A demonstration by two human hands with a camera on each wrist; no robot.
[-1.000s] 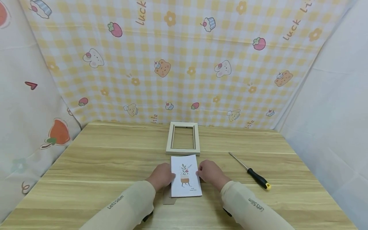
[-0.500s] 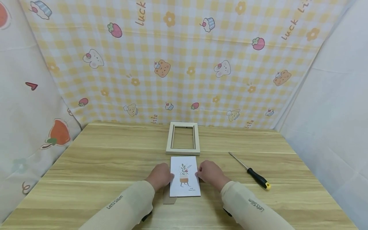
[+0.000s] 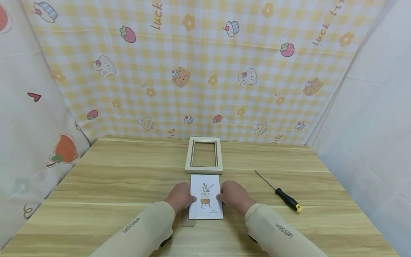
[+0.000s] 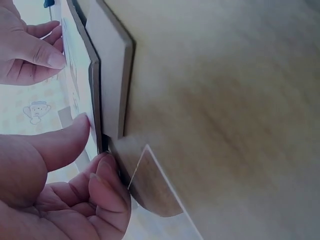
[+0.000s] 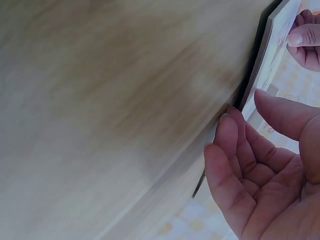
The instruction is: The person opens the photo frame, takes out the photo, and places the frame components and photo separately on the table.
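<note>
A white picture card [image 3: 206,210] printed with a potted plant lies over a darker board, whose edge shows beneath it in the left wrist view. My left hand [image 3: 180,196] pinches its left edge, thumb on the printed face and fingers curled at the edge. On the opposite edge, my right hand [image 3: 235,194] pinches with its thumb over the face. Under the card, a grey-brown piece of board [image 4: 111,65] sticks out at the lower left. Just beyond the card lies a cream picture frame [image 3: 189,157] with an open middle.
A screwdriver [image 3: 289,200] with a black and yellow handle lies on the wooden table [image 3: 128,178] to the right. Near my left fingers is the corner of a see-through sheet [image 4: 155,175]. A patterned cloth [image 3: 199,103] hangs behind the table.
The card has turned slightly straighter, and its top edge now runs level below the frame. Both thumbs reach a little further onto its face. The frame and screwdriver have stayed put.
</note>
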